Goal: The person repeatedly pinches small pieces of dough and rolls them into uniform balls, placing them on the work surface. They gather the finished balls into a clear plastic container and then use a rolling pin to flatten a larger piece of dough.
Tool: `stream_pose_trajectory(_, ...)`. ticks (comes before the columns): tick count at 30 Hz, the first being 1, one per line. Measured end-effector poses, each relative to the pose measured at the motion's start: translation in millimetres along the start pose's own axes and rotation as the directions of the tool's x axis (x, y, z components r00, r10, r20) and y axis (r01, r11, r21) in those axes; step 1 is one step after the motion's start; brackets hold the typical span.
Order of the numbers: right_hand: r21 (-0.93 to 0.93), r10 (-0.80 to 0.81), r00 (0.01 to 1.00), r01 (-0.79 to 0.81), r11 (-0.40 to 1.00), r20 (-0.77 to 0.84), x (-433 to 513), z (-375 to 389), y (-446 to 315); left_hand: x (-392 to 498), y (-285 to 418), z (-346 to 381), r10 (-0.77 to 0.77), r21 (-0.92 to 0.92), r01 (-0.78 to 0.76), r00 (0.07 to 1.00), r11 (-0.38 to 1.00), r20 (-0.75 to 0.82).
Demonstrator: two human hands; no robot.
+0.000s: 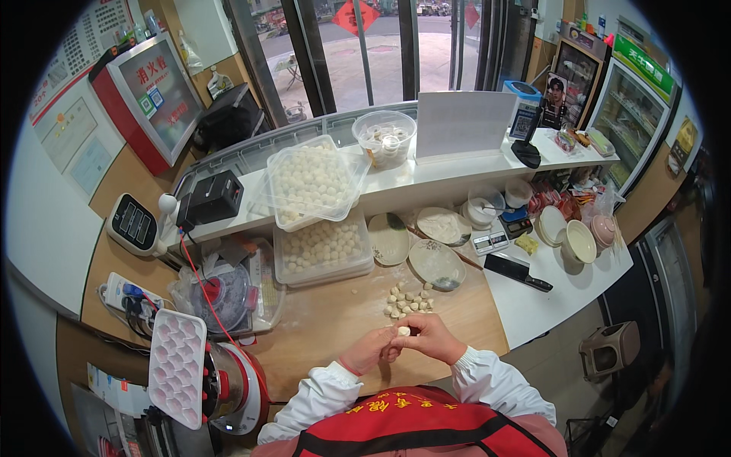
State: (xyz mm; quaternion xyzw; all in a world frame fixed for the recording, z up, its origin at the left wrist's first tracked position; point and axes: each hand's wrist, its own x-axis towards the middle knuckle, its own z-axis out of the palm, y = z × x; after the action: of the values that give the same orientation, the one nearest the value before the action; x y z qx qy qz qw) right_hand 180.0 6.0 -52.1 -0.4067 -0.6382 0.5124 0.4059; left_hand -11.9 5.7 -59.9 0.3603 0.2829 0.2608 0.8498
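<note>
My left hand (pixel 370 348) and my right hand (pixel 428 338) meet over the front of a wooden board (pixel 325 331). Between their fingertips is a small whitish lump of dough (pixel 404 331), pinched from both sides. Just beyond my fingers lies a loose cluster of small dough pieces (pixel 406 300), several of them touching one another. An oval plate (pixel 437 264) with a dark patterned rim stands behind that cluster. White powder (pixel 442 225), seemingly flour, fills a second plate farther back. The undersides of both hands' fingers are partly hidden.
Lidded plastic boxes (pixel 325 271) of round dough balls are stacked at the back left. On the right lie a black cleaver (pixel 517 271), a digital scale (pixel 490 243) and bowls (pixel 578 243). A red cable (pixel 208 280) runs down the left side, near an electric pot (pixel 225 377).
</note>
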Motion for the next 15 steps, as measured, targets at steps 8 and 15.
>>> stream_pose_trajectory(8, 0.158, 0.099, 0.976, -0.069, 0.985, -0.194, -12, -7, 6, -3, -10, -8, 0.163, -0.277, -0.160, 0.987, 0.948, -0.009)
stream_pose_trajectory(15, 0.177, 0.204, 0.971, -0.180, 0.968, -0.128, -14, -15, 11, -1, 2, 6, 0.215, 0.183, -0.173, 0.945, 0.968, -0.244)
